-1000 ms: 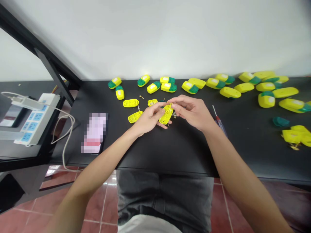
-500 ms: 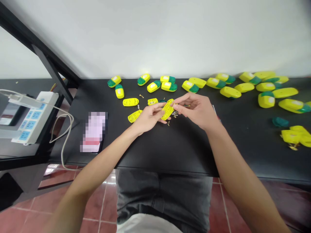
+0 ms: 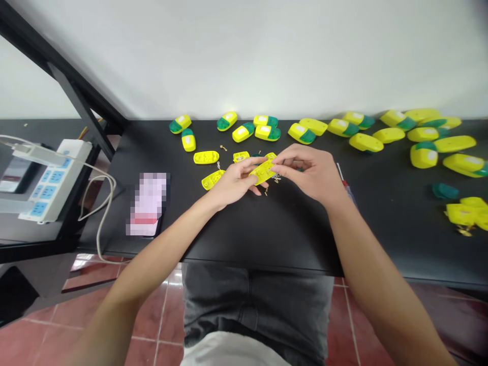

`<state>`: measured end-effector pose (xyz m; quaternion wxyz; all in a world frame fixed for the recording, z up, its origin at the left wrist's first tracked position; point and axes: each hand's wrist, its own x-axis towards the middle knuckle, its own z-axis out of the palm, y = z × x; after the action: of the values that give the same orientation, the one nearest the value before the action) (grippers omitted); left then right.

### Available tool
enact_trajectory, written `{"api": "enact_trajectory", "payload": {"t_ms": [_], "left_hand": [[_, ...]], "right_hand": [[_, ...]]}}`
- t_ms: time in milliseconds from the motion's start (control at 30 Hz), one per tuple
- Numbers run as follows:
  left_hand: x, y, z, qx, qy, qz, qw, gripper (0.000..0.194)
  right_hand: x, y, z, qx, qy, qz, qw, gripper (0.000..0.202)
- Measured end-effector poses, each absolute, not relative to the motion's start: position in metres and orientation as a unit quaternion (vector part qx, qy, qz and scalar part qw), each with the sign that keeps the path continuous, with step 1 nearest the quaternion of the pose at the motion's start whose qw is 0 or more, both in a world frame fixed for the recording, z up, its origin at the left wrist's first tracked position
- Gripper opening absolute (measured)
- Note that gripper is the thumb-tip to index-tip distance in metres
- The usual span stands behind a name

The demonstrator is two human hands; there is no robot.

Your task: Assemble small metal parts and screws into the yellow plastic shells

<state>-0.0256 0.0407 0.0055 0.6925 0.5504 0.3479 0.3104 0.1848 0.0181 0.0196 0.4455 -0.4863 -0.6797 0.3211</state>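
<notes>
My left hand (image 3: 235, 184) grips a yellow plastic shell half (image 3: 263, 173) between thumb and fingers, its hollow, ribbed inner side facing up. At the shell's right end, the thumb and fingertips of my right hand (image 3: 310, 170) are pinched together; whatever lies between them is too small to make out. Small metal parts (image 3: 276, 178) lie on the table just below the right fingertips. Left of my left hand are two more open yellow halves, an upper one (image 3: 206, 157) and a lower one (image 3: 212, 180). Behind the left fingers sits another yellow piece (image 3: 241, 157).
Yellow-and-green cases (image 3: 267, 132) line the back of the black table (image 3: 267, 234). More yellow parts (image 3: 467, 213) and a green cover (image 3: 445, 191) lie at right. A screwdriver (image 3: 346, 185) is beside my right wrist. Leftward are a phone (image 3: 148, 203), white cable (image 3: 99, 223) and power strip (image 3: 57, 178).
The shell half has turned flatter, its long side now lying more crosswise. My right fingertips stay at its right end. The view has shifted slightly.
</notes>
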Motion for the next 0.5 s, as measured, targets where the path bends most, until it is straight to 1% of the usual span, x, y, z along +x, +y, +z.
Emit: {"api": "enact_trajectory", "payload": {"t_ms": [167, 500], "left_hand": [[-0.026, 0.042, 0.006, 0.576, 0.347, 0.301, 0.676, 0.051], [-0.026, 0.043, -0.007, 0.618, 0.296, 0.316, 0.656, 0.051]], "right_hand": [[0.184, 0.016, 0.023, -0.508, -0.691, 0.299, 0.418, 0.018], [0.183, 0.015, 0.023, -0.505, -0.708, 0.262, 0.418, 0.013]]}}
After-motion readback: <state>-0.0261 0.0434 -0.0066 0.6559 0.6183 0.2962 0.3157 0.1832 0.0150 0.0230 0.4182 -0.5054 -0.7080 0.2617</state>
